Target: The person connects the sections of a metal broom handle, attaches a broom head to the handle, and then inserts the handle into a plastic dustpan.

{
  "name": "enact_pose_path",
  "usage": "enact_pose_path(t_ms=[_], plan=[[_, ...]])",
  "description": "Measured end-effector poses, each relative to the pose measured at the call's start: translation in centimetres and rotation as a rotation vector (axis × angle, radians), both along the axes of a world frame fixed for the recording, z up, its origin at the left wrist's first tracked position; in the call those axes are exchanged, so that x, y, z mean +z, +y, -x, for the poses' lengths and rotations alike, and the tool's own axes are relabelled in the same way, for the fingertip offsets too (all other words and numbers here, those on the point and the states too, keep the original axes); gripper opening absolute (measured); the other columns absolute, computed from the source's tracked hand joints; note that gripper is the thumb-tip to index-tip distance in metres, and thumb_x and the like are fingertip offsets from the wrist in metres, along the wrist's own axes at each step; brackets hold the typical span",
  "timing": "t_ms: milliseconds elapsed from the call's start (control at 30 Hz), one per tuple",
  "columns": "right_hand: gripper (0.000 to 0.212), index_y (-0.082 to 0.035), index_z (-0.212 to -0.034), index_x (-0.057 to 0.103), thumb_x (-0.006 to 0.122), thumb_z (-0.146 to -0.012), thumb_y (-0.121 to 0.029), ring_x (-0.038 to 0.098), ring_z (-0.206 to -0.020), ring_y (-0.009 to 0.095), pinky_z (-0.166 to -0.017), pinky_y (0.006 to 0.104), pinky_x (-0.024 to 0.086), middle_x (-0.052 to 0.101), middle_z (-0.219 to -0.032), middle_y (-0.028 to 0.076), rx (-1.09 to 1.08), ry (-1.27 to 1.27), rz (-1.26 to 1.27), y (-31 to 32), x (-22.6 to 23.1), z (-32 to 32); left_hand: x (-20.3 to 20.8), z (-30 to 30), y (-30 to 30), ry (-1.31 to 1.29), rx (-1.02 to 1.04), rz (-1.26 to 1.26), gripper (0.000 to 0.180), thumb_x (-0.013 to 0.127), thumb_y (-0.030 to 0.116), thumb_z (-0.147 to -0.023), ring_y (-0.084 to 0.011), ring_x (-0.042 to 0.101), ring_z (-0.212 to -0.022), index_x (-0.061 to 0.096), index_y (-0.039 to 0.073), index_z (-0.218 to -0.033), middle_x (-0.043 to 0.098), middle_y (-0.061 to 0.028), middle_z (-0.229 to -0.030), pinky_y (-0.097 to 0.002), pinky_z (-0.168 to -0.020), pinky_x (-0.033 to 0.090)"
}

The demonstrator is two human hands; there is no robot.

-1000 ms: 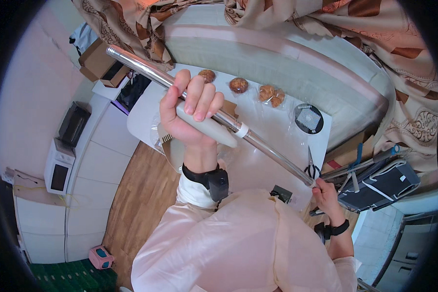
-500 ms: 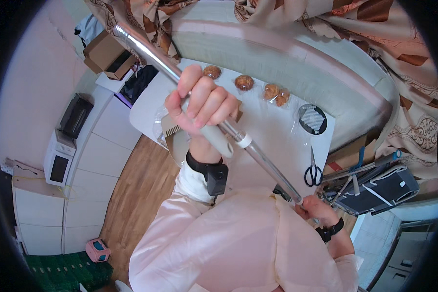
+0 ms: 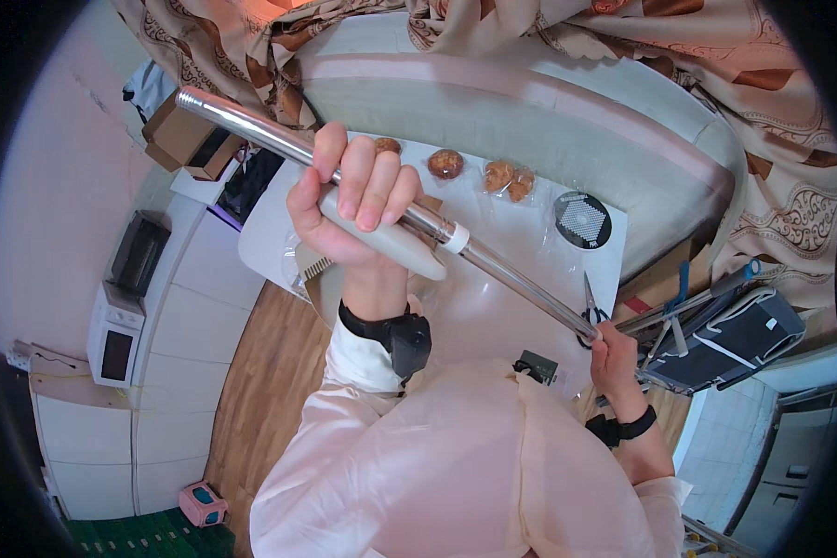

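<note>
Pole, bright metal with a white ring, held aslant above the table. Left hand: fingers wrapped firmly around the pole and a pale grey handle lying along it; whether the two are joined cannot be told. Right hand: fingers closed on the pole's lower right end, seen beside the scissors. Good handling likely calls for a firm left anchor, right-hand effort kept in line with the shaft, fingertips clear of the ring, and the free end kept off the curtain.
</note>
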State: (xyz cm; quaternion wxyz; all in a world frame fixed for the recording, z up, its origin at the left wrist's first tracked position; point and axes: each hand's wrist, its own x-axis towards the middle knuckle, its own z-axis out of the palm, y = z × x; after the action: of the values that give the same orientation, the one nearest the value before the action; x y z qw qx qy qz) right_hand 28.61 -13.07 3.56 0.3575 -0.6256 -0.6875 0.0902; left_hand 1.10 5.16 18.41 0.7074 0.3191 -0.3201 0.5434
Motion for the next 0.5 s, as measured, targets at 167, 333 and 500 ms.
enact_pose_path(t_ms=[167,333,500], plan=[[0.047,-0.002,-0.075,0.048,0.03,-0.093,-0.042,0.045,-0.046,0.022,-0.045,0.0323,0.036,0.046,-0.053,0.009,0.334,0.339,0.534,-0.1,0.4,0.0,-0.7,0.1,-0.3,-0.015,-0.083,-0.093,0.014,0.047,0.019,-0.084,-0.0134,0.047,-0.054,0.037,0.011,-0.078,0.045,-0.0018,-0.061,-0.0259,-0.049,0.04],[0.052,-0.004,-0.072,0.048,0.026,-0.094,-0.046,0.039,-0.049,0.01,-0.045,0.023,0.033,0.043,-0.054,-0.001,0.479,0.587,1.014,0.1,1.7,-0.5,-0.9,0.9,-0.6,-0.086,-0.124,-0.117,0.014,0.048,0.019,-0.084,-0.0127,0.046,-0.052,0.037,0.011,-0.079,0.045,-0.0015,-0.061,-0.0245,-0.047,0.039],[0.051,-0.003,-0.077,0.049,0.027,-0.094,-0.046,0.039,-0.052,0.007,-0.046,0.0216,0.034,0.042,-0.058,-0.002,0.455,0.718,1.075,0.2,-0.3,-0.3,-1.4,1.4,-0.8,-0.045,-0.144,-0.068,0.014,0.047,0.018,-0.084,-0.0124,0.044,-0.053,0.037,0.011,-0.078,0.044,-0.0012,-0.061,-0.0242,-0.047,0.038]])
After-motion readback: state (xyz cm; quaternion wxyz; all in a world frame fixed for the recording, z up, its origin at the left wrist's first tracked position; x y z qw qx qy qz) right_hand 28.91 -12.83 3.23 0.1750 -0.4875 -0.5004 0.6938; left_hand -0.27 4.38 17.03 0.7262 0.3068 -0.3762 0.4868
